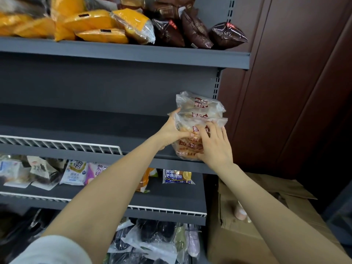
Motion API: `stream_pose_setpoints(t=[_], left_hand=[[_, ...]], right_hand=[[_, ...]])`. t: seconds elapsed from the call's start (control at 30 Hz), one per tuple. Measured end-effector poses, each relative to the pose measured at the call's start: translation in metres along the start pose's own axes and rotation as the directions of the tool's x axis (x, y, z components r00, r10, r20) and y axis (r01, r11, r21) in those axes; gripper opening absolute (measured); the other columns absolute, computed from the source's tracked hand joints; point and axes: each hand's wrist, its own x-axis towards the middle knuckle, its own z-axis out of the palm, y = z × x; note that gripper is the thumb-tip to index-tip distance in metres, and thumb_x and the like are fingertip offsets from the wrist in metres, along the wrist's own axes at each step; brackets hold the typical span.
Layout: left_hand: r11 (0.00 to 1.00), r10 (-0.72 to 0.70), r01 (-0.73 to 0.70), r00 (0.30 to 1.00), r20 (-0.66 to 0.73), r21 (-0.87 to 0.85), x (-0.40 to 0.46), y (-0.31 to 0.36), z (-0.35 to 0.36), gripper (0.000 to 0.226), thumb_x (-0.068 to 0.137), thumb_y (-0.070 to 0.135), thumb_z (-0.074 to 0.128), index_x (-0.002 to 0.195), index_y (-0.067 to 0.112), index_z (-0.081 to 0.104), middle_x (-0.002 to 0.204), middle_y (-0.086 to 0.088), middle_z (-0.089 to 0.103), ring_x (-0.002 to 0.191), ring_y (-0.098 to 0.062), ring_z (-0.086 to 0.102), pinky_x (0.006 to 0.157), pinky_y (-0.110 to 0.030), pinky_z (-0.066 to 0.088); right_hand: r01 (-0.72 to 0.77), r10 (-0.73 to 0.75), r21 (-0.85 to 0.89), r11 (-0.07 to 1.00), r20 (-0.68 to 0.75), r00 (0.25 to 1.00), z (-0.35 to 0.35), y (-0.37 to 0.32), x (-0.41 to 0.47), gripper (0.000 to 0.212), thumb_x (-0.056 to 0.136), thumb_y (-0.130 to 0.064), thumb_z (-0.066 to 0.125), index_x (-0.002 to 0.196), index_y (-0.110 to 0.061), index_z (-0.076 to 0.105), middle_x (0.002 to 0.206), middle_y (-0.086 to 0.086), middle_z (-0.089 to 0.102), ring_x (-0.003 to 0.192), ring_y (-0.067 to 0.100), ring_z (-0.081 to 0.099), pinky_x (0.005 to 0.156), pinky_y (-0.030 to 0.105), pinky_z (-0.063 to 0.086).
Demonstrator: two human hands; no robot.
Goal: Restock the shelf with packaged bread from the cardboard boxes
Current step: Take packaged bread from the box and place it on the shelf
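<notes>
A stack of clear bread packs (200, 109) with red labels stands at the right end of the grey middle shelf (95, 128). My left hand (171, 132) grips the stack's left side, thumb up against the plastic. My right hand (215, 145) presses on the front of the lowest pack, fingers spread over it. An open cardboard box (266, 206) sits low at the right, beside the shelf unit.
The top shelf holds yellow bread packs (91, 25) and dark brown packs (196, 29). The shelf below has mixed white and blue packs (76, 172) behind a white wire rail (62, 143). More bagged goods (148, 241) fill the bottom shelf. A brown wall panel (285, 92) stands right.
</notes>
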Motion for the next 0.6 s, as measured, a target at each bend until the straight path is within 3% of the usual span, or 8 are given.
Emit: stream_pose_setpoints(t=[0.1, 0.17, 0.23, 0.33, 0.47, 0.6], left_hand=[[0.998, 0.011, -0.007, 0.998, -0.063, 0.055, -0.007, 0.002, -0.004, 0.108, 0.070, 0.018, 0.082, 0.150, 0.021, 0.009, 0.146, -0.001, 0.038, 0.129, -0.009, 0.039, 0.109, -0.027, 0.032], [0.995, 0.010, 0.001, 0.994, -0.108, 0.099, -0.014, 0.005, -0.012, 0.103, 0.073, 0.026, 0.080, 0.149, 0.023, 0.011, 0.141, -0.002, 0.044, 0.126, -0.016, 0.046, 0.107, -0.032, 0.039], [0.988, 0.037, -0.009, 0.983, -0.181, 0.153, -0.025, 0.006, -0.025, 0.086, 0.080, 0.030, 0.073, 0.147, 0.025, 0.020, 0.135, -0.002, 0.048, 0.115, -0.018, 0.055, 0.098, -0.031, 0.045], [0.951, 0.124, -0.014, 0.933, -0.338, 0.309, -0.047, 0.002, -0.054, 0.049, 0.088, 0.020, 0.061, 0.133, 0.018, 0.044, 0.121, -0.003, 0.059, 0.091, -0.013, 0.059, 0.083, -0.025, 0.045], [0.880, 0.135, 0.127, 0.857, -0.498, 0.457, -0.085, -0.021, -0.116, 0.022, 0.088, 0.017, 0.055, 0.109, 0.017, 0.062, 0.088, 0.005, 0.065, 0.086, -0.019, 0.064, 0.081, -0.035, 0.053], [0.794, 0.101, 0.328, 0.759, -0.644, 0.512, -0.137, -0.057, -0.200, 0.015, 0.087, 0.022, 0.052, 0.092, 0.019, 0.066, 0.083, -0.003, 0.070, 0.086, -0.026, 0.065, 0.072, -0.035, 0.053]], right_hand=[[-0.016, 0.016, 0.005, 1.000, 0.013, 1.000, -0.005, -0.007, 0.004, 0.085, 0.069, -0.029, 0.078, 0.140, -0.016, 0.033, 0.151, 0.015, 0.023, 0.144, 0.032, 0.015, 0.119, 0.042, 0.007], [0.010, -0.009, 0.038, 0.999, -0.011, 1.000, -0.013, -0.016, 0.007, 0.082, 0.073, -0.031, 0.073, 0.142, -0.014, 0.031, 0.153, 0.016, 0.019, 0.145, 0.031, 0.011, 0.119, 0.041, 0.006], [0.078, -0.067, 0.117, 0.990, -0.092, 0.993, -0.020, -0.031, 0.010, 0.075, 0.075, -0.025, 0.069, 0.141, -0.013, 0.036, 0.151, 0.014, 0.026, 0.143, 0.029, 0.020, 0.117, 0.039, 0.019], [0.191, -0.142, 0.304, 0.933, -0.179, 0.974, -0.031, -0.069, 0.016, 0.057, 0.079, -0.014, 0.062, 0.134, -0.014, 0.047, 0.141, 0.007, 0.041, 0.129, 0.024, 0.037, 0.098, 0.034, 0.043], [0.299, -0.287, 0.370, 0.879, -0.088, 0.954, -0.031, -0.141, 0.029, 0.036, 0.092, -0.017, 0.048, 0.128, -0.016, 0.052, 0.125, 0.002, 0.049, 0.115, 0.021, 0.046, 0.091, 0.035, 0.043], [0.354, -0.417, 0.477, 0.805, 0.029, 0.909, -0.020, -0.239, 0.045, 0.027, 0.094, -0.019, 0.045, 0.119, -0.017, 0.057, 0.117, 0.003, 0.055, 0.109, 0.021, 0.052, 0.085, 0.033, 0.041]])
